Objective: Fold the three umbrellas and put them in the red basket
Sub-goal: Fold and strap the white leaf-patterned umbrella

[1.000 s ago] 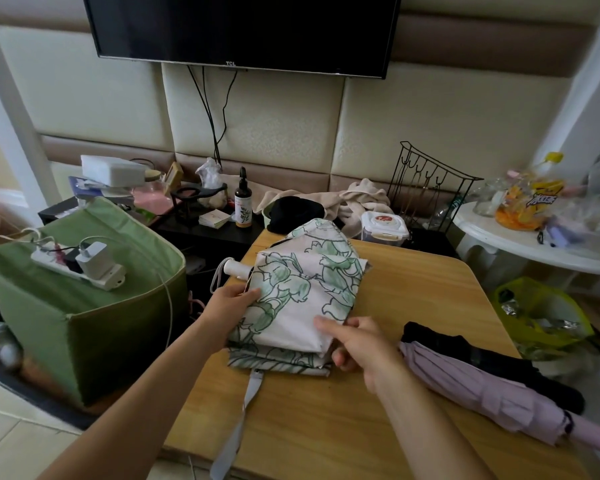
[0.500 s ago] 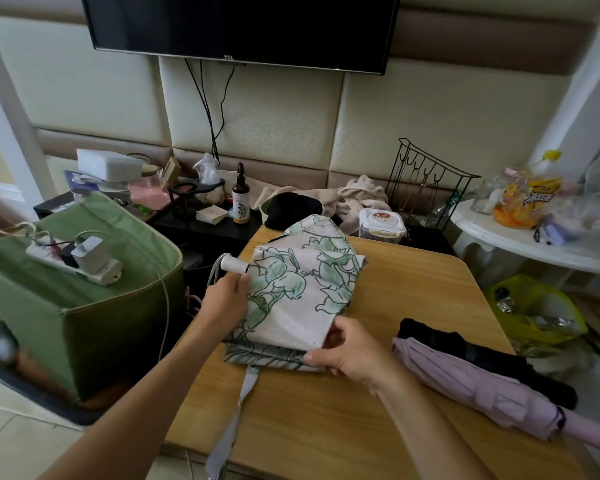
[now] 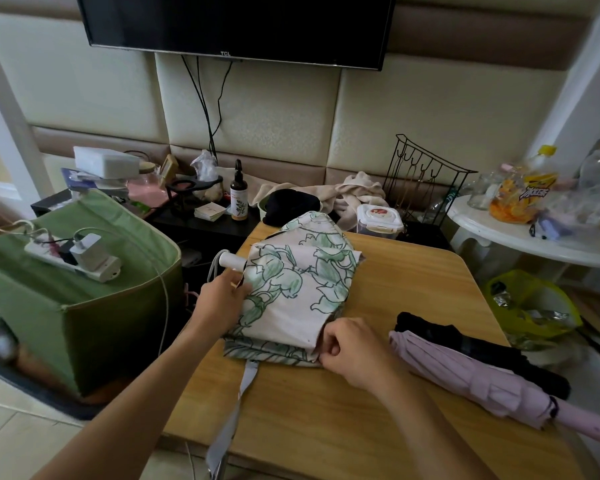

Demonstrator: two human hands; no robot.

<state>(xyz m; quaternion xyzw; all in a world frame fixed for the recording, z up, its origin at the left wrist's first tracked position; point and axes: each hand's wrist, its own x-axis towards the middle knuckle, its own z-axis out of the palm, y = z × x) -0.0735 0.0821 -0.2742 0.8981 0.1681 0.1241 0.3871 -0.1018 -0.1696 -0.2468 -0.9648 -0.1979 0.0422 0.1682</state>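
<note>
A white umbrella with green leaf print (image 3: pixel 298 282) lies collapsed and loosely folded on the wooden table (image 3: pixel 413 278); its white handle (image 3: pixel 230 259) points left and its grey strap (image 3: pixel 234 407) hangs over the front edge. My left hand (image 3: pixel 222 299) holds the canopy's left side near the handle. My right hand (image 3: pixel 352 351) pinches the fabric at the canopy's lower right corner. A folded pink umbrella (image 3: pixel 482 379) and a black umbrella (image 3: pixel 465 348) lie side by side at the right. No red basket is in view.
A green fabric box (image 3: pixel 84 313) with a power strip (image 3: pixel 73 259) on top stands left of the table. Behind are a low black shelf with a bottle (image 3: pixel 238 199), clothes, a lidded tub (image 3: pixel 380 218) and a wire rack (image 3: pixel 426 178). A cluttered white round table (image 3: pixel 534 237) is at the right.
My right hand has slid from on top of the canopy down to its lower right corner and closed on the fabric. My left hand has shifted slightly up toward the handle.
</note>
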